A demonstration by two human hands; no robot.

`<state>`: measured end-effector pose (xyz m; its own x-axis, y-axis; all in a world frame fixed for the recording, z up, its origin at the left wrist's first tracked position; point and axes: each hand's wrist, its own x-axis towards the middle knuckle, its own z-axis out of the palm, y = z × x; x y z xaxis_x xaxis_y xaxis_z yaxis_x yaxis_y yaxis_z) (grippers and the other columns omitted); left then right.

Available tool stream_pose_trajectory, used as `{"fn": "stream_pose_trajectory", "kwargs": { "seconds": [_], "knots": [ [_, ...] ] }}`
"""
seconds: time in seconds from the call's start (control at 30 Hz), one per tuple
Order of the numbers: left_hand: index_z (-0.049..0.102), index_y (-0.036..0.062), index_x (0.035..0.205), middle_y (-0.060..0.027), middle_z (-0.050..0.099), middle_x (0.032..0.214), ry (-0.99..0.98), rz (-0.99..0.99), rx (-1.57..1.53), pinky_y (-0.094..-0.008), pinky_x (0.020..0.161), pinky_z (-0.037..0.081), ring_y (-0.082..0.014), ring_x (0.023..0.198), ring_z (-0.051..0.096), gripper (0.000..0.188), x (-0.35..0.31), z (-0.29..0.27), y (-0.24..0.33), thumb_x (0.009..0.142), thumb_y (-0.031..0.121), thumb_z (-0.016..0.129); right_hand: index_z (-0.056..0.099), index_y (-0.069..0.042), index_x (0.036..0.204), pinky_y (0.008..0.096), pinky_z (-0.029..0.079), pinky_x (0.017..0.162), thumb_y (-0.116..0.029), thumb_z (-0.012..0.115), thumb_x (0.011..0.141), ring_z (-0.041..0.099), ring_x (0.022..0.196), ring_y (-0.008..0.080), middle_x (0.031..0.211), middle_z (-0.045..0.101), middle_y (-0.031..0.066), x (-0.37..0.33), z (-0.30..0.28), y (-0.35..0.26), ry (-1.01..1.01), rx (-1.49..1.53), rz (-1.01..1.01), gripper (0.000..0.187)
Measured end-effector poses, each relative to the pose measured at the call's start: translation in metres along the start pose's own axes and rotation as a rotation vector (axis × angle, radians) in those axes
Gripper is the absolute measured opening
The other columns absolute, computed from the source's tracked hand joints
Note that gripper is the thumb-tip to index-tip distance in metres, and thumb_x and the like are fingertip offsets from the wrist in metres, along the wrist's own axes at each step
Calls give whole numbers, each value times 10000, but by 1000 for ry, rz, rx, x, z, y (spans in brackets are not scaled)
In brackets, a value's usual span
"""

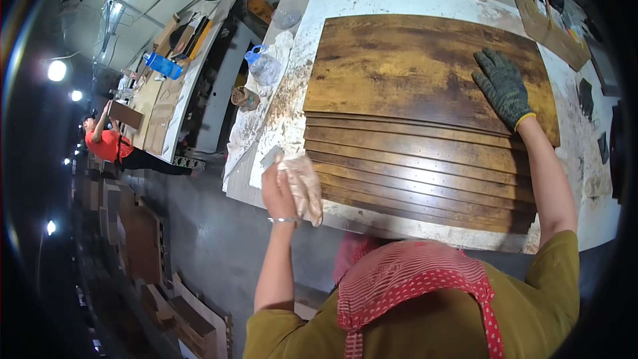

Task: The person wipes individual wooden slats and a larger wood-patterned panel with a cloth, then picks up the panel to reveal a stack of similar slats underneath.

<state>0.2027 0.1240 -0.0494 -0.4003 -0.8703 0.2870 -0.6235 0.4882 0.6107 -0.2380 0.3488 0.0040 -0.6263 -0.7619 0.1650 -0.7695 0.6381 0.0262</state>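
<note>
A stack of brown wood-grain boards lies before me, its edges stepped toward me. The top board (399, 60) is mottled with dark patches. My right hand (502, 86), in a dark green knit glove with a yellow cuff, rests on the right part of this board with its fingers stretched out. At the near left corner of the stack, my bare left hand (274, 193) is closed round a crumpled beige cloth (303, 186). A small grey flat piece (271, 157) shows at its fingertips; I cannot tell its kind. The lower boards (419, 176) reflect the lights.
The white worktable (272, 139) is stained brown. Left of the boards stand a clear jug (266, 70) with a blue top and a dirty jar (245, 98). An open cardboard box (548, 26) sits far right. At left, a person (106, 143) in red holds a board.
</note>
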Motion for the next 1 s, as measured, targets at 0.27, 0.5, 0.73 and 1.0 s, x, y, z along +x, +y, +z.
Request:
{"fn": "stream_pose_trajectory", "kwargs": {
  "seconds": [0.27,0.5,0.73,1.0],
  "knots": [
    [520,54,1253,-163,423,1367,-352,702,341,-465,1036,321,-331,1271,387,534,-51,74,103,811,340,606,432,-112,1350,444,250,1081,-398,421,939,359,1298,305,1403,400,143,0,5,2,33,-14,-22,500],
    [486,-48,1220,-195,546,1123,27,-197,-300,-375,888,426,-314,1001,543,344,7,23,-22,932,140,457,480,-91,1307,440,266,1069,-387,467,911,392,1269,320,1368,441,149,-8,-3,-5,108,70,-54,495],
    [168,-27,1435,-220,347,1396,-315,234,-723,-346,1041,297,-273,1236,406,668,-20,39,145,883,112,517,499,-1,1213,439,291,1074,-162,484,891,404,1252,371,1337,441,218,-54,37,1,362,251,-413,361],
    [163,-15,1440,-264,273,1443,-1130,590,-721,-406,1114,194,-387,1358,251,921,-43,79,164,752,289,695,373,-57,1380,322,387,1014,-279,687,825,453,1222,224,1358,444,150,-186,-27,-112,-121,1761,373,675]
  ]
}}
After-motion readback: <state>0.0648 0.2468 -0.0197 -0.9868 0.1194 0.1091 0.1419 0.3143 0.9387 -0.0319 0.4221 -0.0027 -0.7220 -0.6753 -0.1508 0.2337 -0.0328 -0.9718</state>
